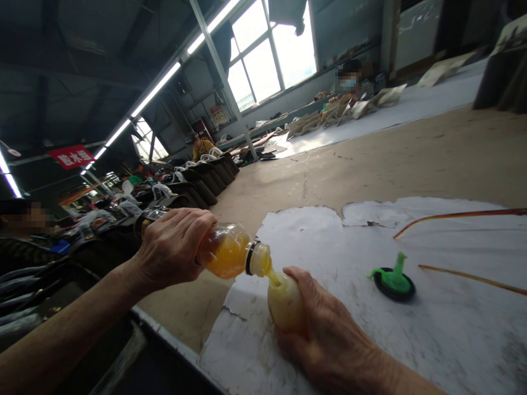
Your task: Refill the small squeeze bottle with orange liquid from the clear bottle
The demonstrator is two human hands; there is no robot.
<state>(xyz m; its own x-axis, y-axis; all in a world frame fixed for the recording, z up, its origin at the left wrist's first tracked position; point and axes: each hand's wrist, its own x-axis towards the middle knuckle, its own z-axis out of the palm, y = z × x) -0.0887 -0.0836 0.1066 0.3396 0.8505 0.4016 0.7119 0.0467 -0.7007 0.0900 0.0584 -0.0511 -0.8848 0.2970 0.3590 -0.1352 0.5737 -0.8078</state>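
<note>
My left hand (177, 247) is wrapped round a clear plastic bottle (226, 249) of yellow-orange liquid, tipped with its neck down to the right. A yellow stream runs from its mouth into the top of a small whitish squeeze bottle (284, 304). That small bottle is held by my right hand (321, 329), thumb near its opening, fingers round its far side and partly hidden. On the paper to the right rests a green nozzle cap (397, 280) with a black ring at its base.
Stained white paper (321, 241) covers part of the brown table (370, 159). Two thin amber strips (473, 277) lie at the right. Dark bags (201, 184) with wrapped handles line the left side. A person (354, 88) sits at the far table, others further left.
</note>
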